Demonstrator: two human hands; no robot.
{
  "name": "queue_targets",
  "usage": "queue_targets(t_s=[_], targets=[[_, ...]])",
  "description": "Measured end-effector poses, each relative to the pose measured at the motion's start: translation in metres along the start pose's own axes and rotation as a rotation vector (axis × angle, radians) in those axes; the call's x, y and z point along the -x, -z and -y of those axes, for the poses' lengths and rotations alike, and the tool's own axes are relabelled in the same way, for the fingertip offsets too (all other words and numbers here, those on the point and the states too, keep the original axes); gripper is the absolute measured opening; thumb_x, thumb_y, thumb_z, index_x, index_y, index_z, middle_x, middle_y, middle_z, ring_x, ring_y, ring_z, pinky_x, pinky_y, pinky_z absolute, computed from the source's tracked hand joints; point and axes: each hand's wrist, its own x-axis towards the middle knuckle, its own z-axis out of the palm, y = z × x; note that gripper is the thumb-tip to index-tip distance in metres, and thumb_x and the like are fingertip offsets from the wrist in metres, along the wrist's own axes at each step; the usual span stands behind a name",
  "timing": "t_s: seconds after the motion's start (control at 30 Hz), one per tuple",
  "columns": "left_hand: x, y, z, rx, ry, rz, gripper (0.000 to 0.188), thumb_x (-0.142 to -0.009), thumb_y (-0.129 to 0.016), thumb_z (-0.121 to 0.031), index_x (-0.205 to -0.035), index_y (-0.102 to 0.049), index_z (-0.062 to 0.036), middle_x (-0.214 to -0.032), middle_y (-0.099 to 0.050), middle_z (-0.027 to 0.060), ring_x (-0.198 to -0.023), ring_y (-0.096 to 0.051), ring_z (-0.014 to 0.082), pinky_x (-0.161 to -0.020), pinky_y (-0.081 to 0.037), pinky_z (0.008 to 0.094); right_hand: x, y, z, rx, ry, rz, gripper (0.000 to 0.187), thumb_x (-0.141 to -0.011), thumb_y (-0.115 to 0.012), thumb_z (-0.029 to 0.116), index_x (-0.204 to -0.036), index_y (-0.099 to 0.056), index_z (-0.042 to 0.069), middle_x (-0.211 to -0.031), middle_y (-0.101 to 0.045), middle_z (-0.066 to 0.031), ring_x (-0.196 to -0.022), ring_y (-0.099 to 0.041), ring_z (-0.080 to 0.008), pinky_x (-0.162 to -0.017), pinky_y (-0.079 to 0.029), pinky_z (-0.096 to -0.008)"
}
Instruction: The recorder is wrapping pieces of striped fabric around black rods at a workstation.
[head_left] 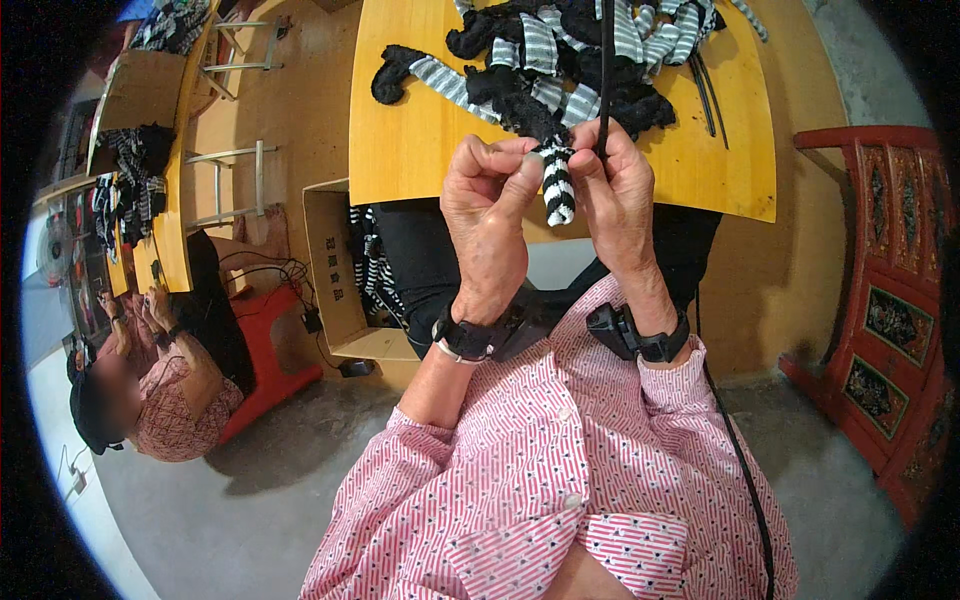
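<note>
A black-and-white striped fabric piece (557, 185) hangs just in front of the yellow table (420, 140), pinched at its top by the left hand (488, 215). The right hand (618, 200) grips a black rod (606, 70) beside it, apparently steadying the piece. The pile of striped and black pieces (560, 60) lies farther back on the table, within easy reach.

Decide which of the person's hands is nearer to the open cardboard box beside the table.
Left. The left hand is raised just right of the cardboard box; the right hand is farther right, beyond the striped fabric piece both hands pinch.
</note>
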Motion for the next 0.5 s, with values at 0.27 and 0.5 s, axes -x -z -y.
queue_targets(t_s=[0.27,0.5], targets=[[-0.011,0.013,-0.006,-0.055,0.127,0.197,0.013,-0.08,-0.055,0.001,-0.078,-0.044,-0.006,-0.078,-0.054,0.0001,-0.071,-0.048,0.0041,-0.064,-0.039,0.0173,-0.004,0.002,-0.006,-0.016,0.054,0.085,0.026,-0.084,-0.056,0.028,-0.08,-0.047,0.005,-0.067,-0.044,0.0056,-0.059,-0.04,-0.0027,-0.051,-0.036,-0.0177],[-0.005,0.008,-0.016,-0.129,0.187,0.266,0.009,-0.082,-0.052,0.0,-0.089,-0.047,-0.0037,-0.08,-0.051,-0.0028,-0.073,-0.047,0.0033,-0.066,-0.037,0.016,-0.006,0.004,-0.003,0.011,-0.013,0.059,0.011,-0.082,-0.054,0.012,-0.077,-0.048,0.004,-0.066,-0.045,0.0049,-0.06,-0.041,-0.002,-0.051,-0.036,-0.0179]])
